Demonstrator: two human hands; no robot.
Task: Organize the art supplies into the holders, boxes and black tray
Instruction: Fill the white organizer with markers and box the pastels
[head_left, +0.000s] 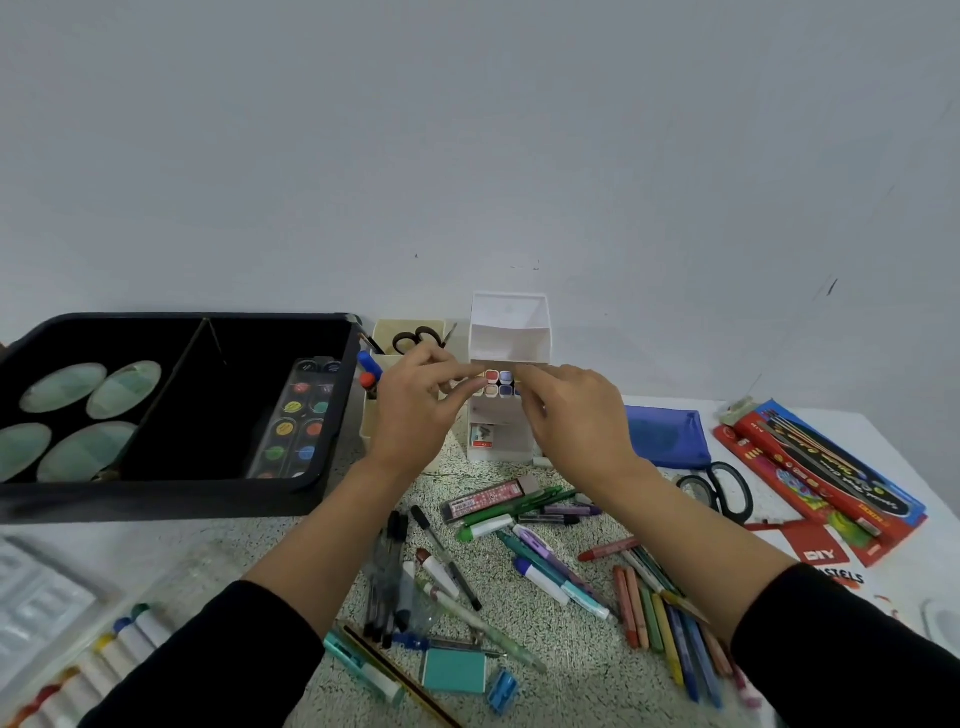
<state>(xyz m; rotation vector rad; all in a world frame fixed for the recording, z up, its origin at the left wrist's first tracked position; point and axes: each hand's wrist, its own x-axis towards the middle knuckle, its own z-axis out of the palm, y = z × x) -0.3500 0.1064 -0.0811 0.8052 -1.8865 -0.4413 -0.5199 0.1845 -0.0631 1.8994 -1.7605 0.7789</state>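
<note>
The markers (498, 383) stand in the middle step of the white holder (511, 332), right between the fingers of the left hand (415, 410) and the right hand (576, 415), one hand on each side. The holder stands at the back of a speckled surface (561, 649) by a plain grey wall (467, 130), with the black tray (171, 501) to its left, a blue pouch (665, 431) to its right and loose pens and crayons (543, 577) in front of it. The fingers of both hands are bent, with their tips at the marker caps, but I cannot tell if they hold one.
</note>
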